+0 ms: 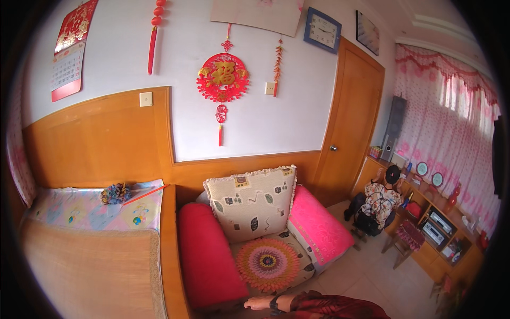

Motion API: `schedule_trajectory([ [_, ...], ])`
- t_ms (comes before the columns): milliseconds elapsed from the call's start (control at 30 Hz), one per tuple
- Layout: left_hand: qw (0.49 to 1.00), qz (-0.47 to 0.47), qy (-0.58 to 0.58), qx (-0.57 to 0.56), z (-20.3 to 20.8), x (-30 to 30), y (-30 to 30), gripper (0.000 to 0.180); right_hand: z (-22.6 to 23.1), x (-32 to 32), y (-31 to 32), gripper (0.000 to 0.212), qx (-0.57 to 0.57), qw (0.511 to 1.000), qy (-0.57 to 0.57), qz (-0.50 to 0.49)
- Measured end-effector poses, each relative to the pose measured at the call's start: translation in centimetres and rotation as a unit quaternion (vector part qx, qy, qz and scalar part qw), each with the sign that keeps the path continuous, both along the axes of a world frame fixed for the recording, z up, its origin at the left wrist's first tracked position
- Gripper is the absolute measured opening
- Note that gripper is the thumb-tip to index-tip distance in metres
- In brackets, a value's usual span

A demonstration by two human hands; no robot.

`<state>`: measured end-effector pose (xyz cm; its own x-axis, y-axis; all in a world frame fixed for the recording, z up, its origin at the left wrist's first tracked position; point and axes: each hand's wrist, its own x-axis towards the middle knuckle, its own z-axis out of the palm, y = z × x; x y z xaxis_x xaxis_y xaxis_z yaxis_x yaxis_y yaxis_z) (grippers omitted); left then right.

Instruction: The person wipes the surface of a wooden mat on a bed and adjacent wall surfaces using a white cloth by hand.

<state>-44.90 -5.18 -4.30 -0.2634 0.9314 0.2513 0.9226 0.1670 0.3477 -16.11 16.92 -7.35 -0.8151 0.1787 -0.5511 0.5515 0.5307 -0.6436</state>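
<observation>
My right hand (257,303) reaches in at the lower edge, pointing left, with a dark watch (274,304) on its wrist and a dark red sleeve behind it. Its fingers look loosely stretched, and nothing shows in them. The hand is nearest to the front of an armchair, by the end of its pink left armrest (210,260); whether they touch I cannot tell. On the seat lies a round petal-patterned mat (268,261) in pink and yellow. A cream patterned cushion (252,204) leans against the backrest. My left hand is out of view.
Left of the armchair stands a bed with a woven mat (95,271). At the right, a person (381,204) in a floral shirt and dark cap sits facing a low wooden cabinet (425,223). A stool (408,236) stands nearby. Behind is a closed wooden door (353,114).
</observation>
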Motion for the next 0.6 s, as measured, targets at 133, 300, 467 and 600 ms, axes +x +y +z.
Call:
schedule_trajectory([
  [133,0.993,0.023,-0.116,0.028,2.2,-0.4,-1.9,0.05,1.9,-1.0,-1.4,0.025,0.031,0.999,0.001,0.023],
  [300,0.943,0.093,-0.309,0.081,4.7,-1.4,-5.0,0.052,2.9,-1.9,-2.2,0.025,0.017,1.0,-0.012,0.016],
  [467,0.83,0.181,-0.499,0.173,6.6,-2.7,-8.3,0.054,3.6,-3.4,-2.4,0.025,0.046,0.998,-0.035,0.01],
  [600,0.834,0.214,-0.464,0.206,4.1,-5.2,-8.2,0.055,3.0,-5.8,-1.8,0.025,0.098,0.994,0.035,0.037],
])
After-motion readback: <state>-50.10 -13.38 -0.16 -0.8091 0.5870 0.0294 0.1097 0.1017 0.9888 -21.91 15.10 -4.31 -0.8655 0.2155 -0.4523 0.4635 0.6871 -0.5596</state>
